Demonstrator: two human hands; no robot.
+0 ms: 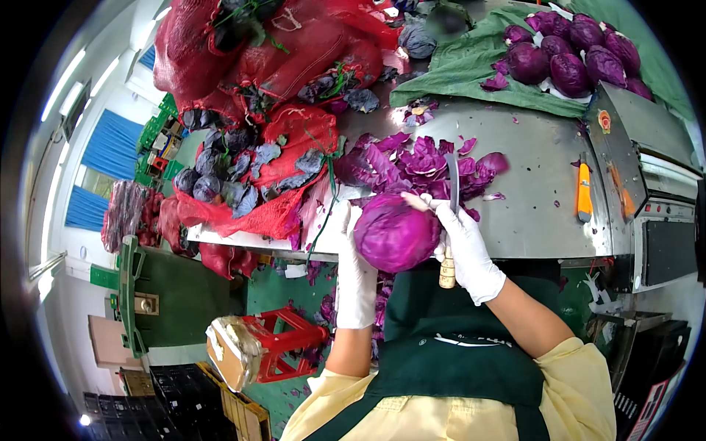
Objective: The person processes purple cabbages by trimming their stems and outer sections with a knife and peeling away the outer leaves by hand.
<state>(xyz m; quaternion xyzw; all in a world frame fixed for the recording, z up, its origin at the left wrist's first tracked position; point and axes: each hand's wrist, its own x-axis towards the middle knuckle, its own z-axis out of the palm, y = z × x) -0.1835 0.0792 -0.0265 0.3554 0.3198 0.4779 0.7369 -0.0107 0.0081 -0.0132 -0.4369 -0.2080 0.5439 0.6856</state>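
Note:
A shiny red cabbage [396, 233] is held above the table's near edge, its pale stem end facing up and to the right. My left hand [354, 268], in a white glove, grips its left side; the fingertips are partly hidden behind it. My gloved right hand [465, 246] is wrapped around a knife [453, 180] with a wooden handle, blade pointing away from me. The thumb and fingers of that hand also touch the cabbage near its stem. Loose purple leaves [419, 165] lie in a heap just beyond the cabbage.
Red mesh sacks [294, 59] and untrimmed dark cabbages [213, 173] crowd the left. Peeled cabbages [570, 55] are piled on green cloth [471, 73] at the far right. An orange utility knife [583, 192] lies near a metal machine [647, 176]. A red stool [283, 342] stands below left.

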